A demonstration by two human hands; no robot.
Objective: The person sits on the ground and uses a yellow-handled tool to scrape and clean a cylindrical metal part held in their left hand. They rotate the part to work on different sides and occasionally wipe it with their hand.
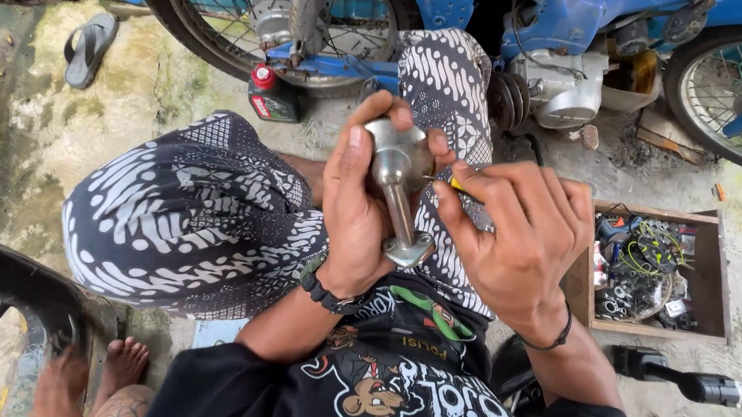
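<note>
Right hand hides screwdriver at metal part

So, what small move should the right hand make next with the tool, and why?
Probably press the screwdriver tip a little deeper into the metal part. The left hand already grips that part firmly, and the right hand holds the tool's tip right against its wide top end.

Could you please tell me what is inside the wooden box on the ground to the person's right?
The wooden box holds a tangle of wires, yellow-green and black, among small dark parts. Whatever lies beneath that heap is covered, and the box's left edge is hidden behind the right hand.
</note>
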